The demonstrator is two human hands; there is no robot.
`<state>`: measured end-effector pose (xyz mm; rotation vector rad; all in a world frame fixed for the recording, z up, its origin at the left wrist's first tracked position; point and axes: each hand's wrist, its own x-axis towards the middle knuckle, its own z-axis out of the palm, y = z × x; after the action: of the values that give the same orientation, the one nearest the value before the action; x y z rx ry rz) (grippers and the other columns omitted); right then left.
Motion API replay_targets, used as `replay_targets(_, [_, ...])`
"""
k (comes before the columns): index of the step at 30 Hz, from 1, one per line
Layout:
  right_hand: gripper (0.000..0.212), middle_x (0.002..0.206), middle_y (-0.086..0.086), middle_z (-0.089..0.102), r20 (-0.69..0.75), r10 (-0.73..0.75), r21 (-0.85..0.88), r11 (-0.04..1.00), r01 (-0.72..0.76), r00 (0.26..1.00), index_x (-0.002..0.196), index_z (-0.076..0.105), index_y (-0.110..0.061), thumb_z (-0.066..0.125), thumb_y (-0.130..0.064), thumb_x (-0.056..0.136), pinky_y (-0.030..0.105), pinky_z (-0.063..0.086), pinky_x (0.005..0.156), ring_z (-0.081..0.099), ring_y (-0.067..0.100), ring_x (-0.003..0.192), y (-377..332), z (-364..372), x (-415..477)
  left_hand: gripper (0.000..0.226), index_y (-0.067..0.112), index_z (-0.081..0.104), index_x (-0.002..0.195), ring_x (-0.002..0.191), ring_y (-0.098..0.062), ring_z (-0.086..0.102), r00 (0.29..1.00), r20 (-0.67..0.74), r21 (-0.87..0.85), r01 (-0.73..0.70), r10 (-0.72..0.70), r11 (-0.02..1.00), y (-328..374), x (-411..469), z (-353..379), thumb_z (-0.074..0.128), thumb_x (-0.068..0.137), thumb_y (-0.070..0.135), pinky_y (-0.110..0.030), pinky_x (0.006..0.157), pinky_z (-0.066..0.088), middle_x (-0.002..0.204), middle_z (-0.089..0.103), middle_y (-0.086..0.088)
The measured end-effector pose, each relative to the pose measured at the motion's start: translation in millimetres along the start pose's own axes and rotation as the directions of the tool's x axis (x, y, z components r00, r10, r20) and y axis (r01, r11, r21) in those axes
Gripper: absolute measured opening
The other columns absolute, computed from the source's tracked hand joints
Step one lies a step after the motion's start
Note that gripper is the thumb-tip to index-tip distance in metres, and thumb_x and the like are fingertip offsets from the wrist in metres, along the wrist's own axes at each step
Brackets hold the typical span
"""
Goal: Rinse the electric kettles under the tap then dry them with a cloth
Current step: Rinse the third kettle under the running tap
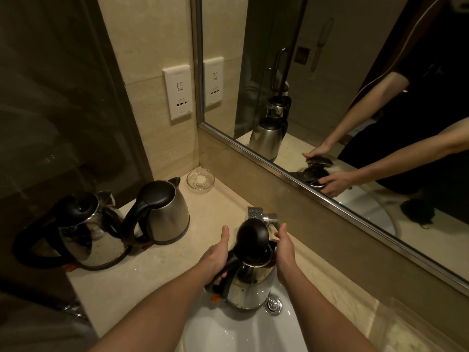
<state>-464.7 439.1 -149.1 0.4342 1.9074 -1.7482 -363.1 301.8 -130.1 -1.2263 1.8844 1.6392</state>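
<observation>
Kettle [250,285], steel w/ black trim, is held upright over the white basin [228,329], just above the drain plug [272,304]. Its black lid [253,235] is flipped up & open right below the chrome tap [269,219]. L hand [215,259] grips the black handle, fingers curled under it, thumb sticking straight up beside the lid. R hand [285,255] lies against the body's other side near the rim, thumb pointing up toward the tap; the mirror reflection shows its fingers wrapped round the far side of the body. Can't tell if water is running. On the beige counter [157,273] to the left stand 2 more kettles, lids closed, touching or nearly so: matte kettle [167,217] nearer the wall, shiny kettle [94,240] nearer the counter's front edge. Small glass dish [200,181] sits in the corner behind them, w/ something white in it. White socket plate [177,92] is on the tiled wall above, next to the framed mirror [355,85], which reflects both arms, the held kettle & the spare kettles.
</observation>
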Motion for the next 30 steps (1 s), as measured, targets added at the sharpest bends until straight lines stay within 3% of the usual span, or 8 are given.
replay_targets(11, [0.076,0.14,0.013,0.052,0.014,0.006,-0.005,1.0,-0.006,1.0,0.144,0.046,-0.016,0.028,-0.071,0.094,0.059,0.036,0.109,0.048,0.035,0.129,-4,-2,-4,0.091,0.015,0.046,0.062,0.05,-0.017,0.047,1.0,0.016,-0.002,0.016,-0.016,1.0,0,1,-2,0.005,0.072,0.096,-0.031,0.06,0.043,0.055,0.047,-0.004])
replay_targets(15, [0.074,0.116,0.009,0.06,0.019,0.008,-0.002,1.0,-0.007,1.0,0.143,0.046,-0.015,0.027,-0.068,0.096,0.059,0.04,0.105,0.054,0.033,0.115,-7,-3,-5,0.091,0.015,0.043,0.059,0.046,-0.017,0.046,0.999,0.029,0.018,0.013,-0.013,1.0,2,0,-3,0.002,0.067,0.097,-0.03,0.06,0.043,0.052,0.047,-0.003])
replay_targets(20, [0.072,0.109,0.008,0.062,0.016,0.008,-0.011,1.0,-0.008,1.0,0.141,0.048,-0.015,0.026,-0.068,0.097,0.058,0.039,0.106,0.055,0.032,0.111,-8,-3,-5,0.094,0.015,0.043,0.053,0.045,-0.019,0.046,0.999,0.045,0.027,0.004,-0.005,1.0,3,-1,-4,0.001,0.059,0.099,-0.03,0.061,0.044,0.051,0.048,-0.004])
replay_targets(25, [0.075,0.129,0.011,0.056,0.016,0.021,-0.013,1.0,-0.021,1.0,0.143,0.046,-0.015,0.027,-0.07,0.095,0.059,0.037,0.107,0.051,0.035,0.124,-6,-2,-5,0.093,0.015,0.042,0.053,0.044,-0.017,0.046,0.998,0.055,0.015,0.007,-0.008,1.0,3,-1,-5,0.002,0.062,0.099,-0.028,0.057,0.041,0.051,0.048,-0.004])
replay_targets(30, [0.069,0.109,0.006,0.057,0.034,0.029,0.005,1.0,-0.029,0.999,0.144,0.044,-0.014,0.026,-0.063,0.099,0.055,0.039,0.104,0.052,0.032,0.114,-11,-3,-9,0.092,0.015,0.043,0.059,0.049,-0.018,0.049,0.998,0.056,0.002,0.005,-0.005,1.0,3,-1,-6,0.003,0.062,0.098,-0.03,0.065,0.045,0.053,0.049,-0.004])
